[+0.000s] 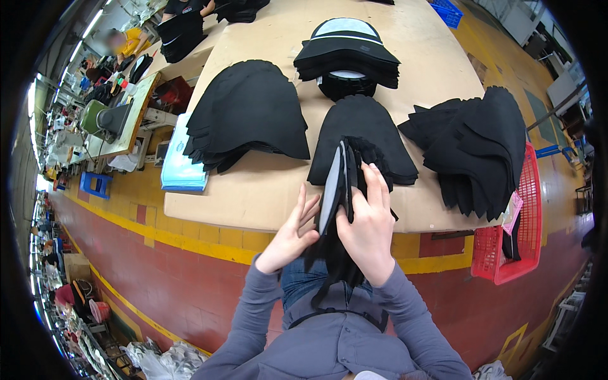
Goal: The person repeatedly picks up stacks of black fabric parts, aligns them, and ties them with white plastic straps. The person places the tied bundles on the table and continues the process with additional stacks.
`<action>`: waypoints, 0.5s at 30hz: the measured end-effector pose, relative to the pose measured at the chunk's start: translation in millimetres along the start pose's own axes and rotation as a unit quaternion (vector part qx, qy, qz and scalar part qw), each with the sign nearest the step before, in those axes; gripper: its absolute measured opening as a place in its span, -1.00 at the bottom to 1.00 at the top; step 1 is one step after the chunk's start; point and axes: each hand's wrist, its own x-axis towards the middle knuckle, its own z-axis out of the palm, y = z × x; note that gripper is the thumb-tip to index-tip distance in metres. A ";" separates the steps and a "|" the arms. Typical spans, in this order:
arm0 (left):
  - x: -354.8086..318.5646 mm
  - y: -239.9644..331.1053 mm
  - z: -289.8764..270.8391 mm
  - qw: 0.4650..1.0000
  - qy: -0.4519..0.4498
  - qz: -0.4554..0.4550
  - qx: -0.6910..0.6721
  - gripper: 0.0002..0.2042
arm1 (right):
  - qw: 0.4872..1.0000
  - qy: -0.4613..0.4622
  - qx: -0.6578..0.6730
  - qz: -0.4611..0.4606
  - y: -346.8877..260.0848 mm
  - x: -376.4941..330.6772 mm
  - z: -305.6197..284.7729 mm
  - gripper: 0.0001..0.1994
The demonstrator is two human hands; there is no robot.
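While right hand (pixel 370 221) grips a black, layered fabric bundle (pixel 337 247) with grey facing (pixel 330 190) at the near edge of the flat tan surface (pixel 240 202), left hand (pixel 292 229) stands beside it; fingers (pixel 299 206) spread open

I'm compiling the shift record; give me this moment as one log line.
left hand: open, beside grey panel | right hand: gripping black pieces | table: black stacks | red basket: table's right corner
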 end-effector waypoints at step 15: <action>10.1 4.7 35.5 0.993 0.025 0.072 0.086 0.26 | 0.852 0.156 0.498 0.044 3.1 -8.3 10.8 -0.48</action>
